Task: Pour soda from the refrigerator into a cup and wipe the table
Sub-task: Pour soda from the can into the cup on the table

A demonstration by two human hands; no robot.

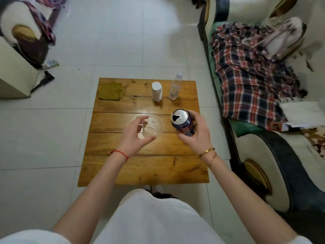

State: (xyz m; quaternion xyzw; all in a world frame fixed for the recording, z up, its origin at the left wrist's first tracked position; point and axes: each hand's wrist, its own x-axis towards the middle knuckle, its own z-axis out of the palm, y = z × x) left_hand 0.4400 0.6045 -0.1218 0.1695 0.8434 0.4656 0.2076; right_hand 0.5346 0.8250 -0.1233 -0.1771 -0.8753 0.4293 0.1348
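Observation:
A clear, empty plastic cup [154, 126] stands near the middle of the small wooden table [140, 166]. My left hand [135, 134] curls around the cup's near left side with fingers apart; I cannot tell whether they touch it. My right hand [197, 132] grips a dark blue soda can [182, 123] just right of the cup. The can's top is opened and it tilts slightly toward me. A yellow-brown cloth [110, 91] lies flat at the table's far left corner.
A white paper roll [157, 91] and a clear water bottle [175, 88] stand at the table's far edge. A sofa with a plaid blanket [249, 81] runs along the right. An armchair [19, 50] sits far left. White tiled floor surrounds the table.

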